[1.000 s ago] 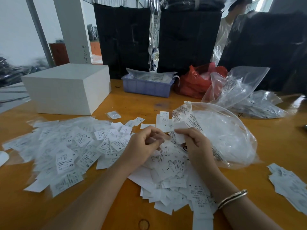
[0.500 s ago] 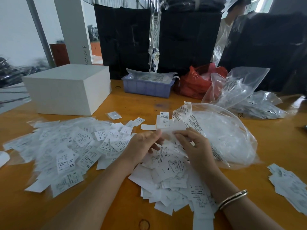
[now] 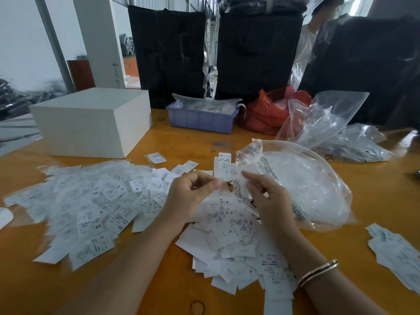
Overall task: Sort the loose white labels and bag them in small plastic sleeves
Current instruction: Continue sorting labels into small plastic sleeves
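We see our left hand (image 3: 193, 196) and right hand (image 3: 266, 196) with curled fingers pinching 1 small clear sleeve (image 3: 229, 186) between them, above white printed labels (image 3: 229, 221) heaped at 6 o'clock on the table (image 3: 375, 196)

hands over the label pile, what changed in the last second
The left hand and right hand were together a second ago, the right pinching a white label. Now they are drawn slightly apart, stretching a small clear sleeve between their fingertips. No white label shows in either grip now. The label pile, big clear bag and white box stayed put.
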### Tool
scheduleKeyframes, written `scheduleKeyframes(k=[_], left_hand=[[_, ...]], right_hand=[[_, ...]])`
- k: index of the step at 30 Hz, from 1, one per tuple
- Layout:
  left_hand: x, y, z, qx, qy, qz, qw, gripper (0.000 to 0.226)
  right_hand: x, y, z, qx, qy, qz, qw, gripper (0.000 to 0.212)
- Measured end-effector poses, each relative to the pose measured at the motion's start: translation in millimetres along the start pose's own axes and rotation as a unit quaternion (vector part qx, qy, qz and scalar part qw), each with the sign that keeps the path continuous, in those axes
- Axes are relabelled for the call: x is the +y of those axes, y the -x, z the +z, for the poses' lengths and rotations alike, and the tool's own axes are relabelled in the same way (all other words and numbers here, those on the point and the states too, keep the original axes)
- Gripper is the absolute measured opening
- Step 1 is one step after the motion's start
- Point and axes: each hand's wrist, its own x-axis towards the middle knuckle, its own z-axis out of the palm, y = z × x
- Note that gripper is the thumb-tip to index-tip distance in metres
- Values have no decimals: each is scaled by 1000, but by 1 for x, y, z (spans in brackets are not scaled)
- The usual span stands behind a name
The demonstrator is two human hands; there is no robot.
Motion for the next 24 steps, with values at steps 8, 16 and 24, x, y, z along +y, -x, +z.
scheduleKeyframes(k=[8,16,24], left_hand=[[-1,6,5,-45,-200,156,966,9],[2,8,6,-52,-210,186,958,14],[5,9,8,-92,-137,110,980,13]], right_hand=[[-18,7,5,26,-278,97,955,18],[-15,10,15,-40,-198,64,977,7],[-11,7,16,-40,-174,35,983,11]])
